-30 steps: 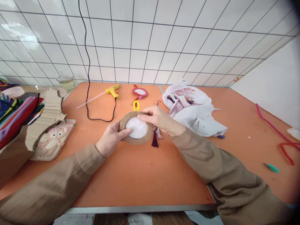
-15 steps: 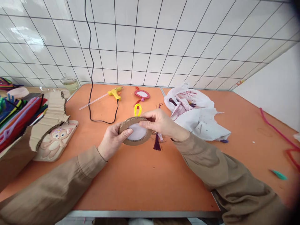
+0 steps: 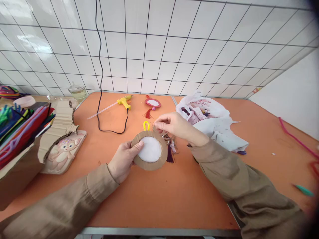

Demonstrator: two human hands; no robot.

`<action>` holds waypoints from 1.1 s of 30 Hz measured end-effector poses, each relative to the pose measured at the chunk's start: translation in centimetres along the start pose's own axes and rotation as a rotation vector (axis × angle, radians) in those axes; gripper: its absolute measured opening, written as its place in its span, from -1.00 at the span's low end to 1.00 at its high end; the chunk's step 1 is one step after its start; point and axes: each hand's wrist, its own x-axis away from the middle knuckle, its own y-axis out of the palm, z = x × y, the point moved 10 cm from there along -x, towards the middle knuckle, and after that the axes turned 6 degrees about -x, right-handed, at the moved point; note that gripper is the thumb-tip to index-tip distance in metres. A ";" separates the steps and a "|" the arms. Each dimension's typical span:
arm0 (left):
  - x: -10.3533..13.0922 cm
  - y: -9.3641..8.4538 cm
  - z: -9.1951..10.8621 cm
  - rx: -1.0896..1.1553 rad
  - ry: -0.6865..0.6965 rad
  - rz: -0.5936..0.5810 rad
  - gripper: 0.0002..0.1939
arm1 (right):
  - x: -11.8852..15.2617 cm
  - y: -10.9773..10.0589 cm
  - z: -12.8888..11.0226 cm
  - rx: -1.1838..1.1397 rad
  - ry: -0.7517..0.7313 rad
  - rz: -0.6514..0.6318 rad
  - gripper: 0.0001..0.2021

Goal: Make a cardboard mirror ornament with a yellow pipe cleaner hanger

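A round cardboard ring (image 3: 163, 152) with a white centre and a yellow loop (image 3: 146, 125) at its top is held up above the orange table. My left hand (image 3: 126, 157) grips its left side, thumb on the front. My right hand (image 3: 169, 124) is just beyond the ring's upper right edge, its thumb and forefinger pinched together; whatever is between them is too small to make out. A dark purple tassel (image 3: 170, 155) lies behind the ring on the right. Farther back sits a red ring with a white centre (image 3: 153, 103) and a red tassel.
A yellow glue gun (image 3: 124, 102) with a black cord lies at the back. On the left are torn cardboard (image 3: 58, 116), a phone case (image 3: 65, 152) and colourful pipe cleaners (image 3: 27, 132). A white plastic bag (image 3: 214, 122) lies behind my right arm.
My right hand has let go of the cardboard ring and moved slightly right of its edge. The ring has tilted to face me more, showing its full round front.
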 end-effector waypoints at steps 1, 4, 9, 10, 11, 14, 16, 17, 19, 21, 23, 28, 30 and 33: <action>0.0 -0.1 -0.2 -0.007 -0.003 0.005 -0.38 | -0.7 -0.4 -0.3 0.032 0.000 0.013 -0.79; -0.5 -0.4 0.0 -0.001 0.038 0.019 -0.41 | -3.8 -0.7 -1.7 0.135 -0.025 -0.008 -0.90; -1.1 -0.8 2.4 -0.003 0.244 0.016 -0.37 | -7.9 1.4 -4.7 0.199 -0.037 -0.156 -0.90; -1.2 -1.1 2.9 -0.020 0.280 0.024 -0.37 | -8.3 2.0 -5.2 0.244 -0.049 -0.185 -0.89; -1.2 -1.3 3.2 -0.038 0.308 0.034 -0.38 | -8.6 2.4 -5.7 0.303 -0.061 -0.201 -0.90; -1.1 -1.8 3.8 -0.105 0.377 0.057 -0.44 | -10.0 2.5 -5.9 0.479 -0.060 -0.163 -0.95; -0.8 -1.9 4.3 -0.175 0.430 0.077 -0.50 | -11.5 2.2 -5.1 0.533 -0.028 -0.136 -0.95; -0.6 -1.9 4.6 -0.214 0.458 0.091 -0.52 | -12.3 2.3 -4.4 0.549 -0.011 -0.143 -0.95; -0.1 -1.9 5.1 -0.292 0.509 0.115 -0.56 | -14.1 2.5 -2.7 0.582 0.032 -0.166 -0.88; 0.3 -1.8 5.5 -0.371 0.552 0.135 -0.60 | -15.8 2.6 -1.3 0.635 0.054 -0.165 -0.78; 0.5 -1.9 5.6 -0.453 0.580 0.154 -0.66 | -17.5 2.8 -0.7 0.676 0.028 -0.133 -0.71; 0.5 -2.1 5.2 -0.546 0.574 0.195 -0.69 | -20.3 4.3 0.5 0.706 0.031 -0.102 -0.64; 0.4 -2.1 4.9 -0.496 0.549 0.199 -0.68 | -21.0 5.2 1.0 0.708 0.049 -0.097 -0.58; -0.2 -2.3 4.0 -0.324 0.474 0.181 -0.62 | -21.6 6.7 1.5 0.719 0.055 -0.087 -0.52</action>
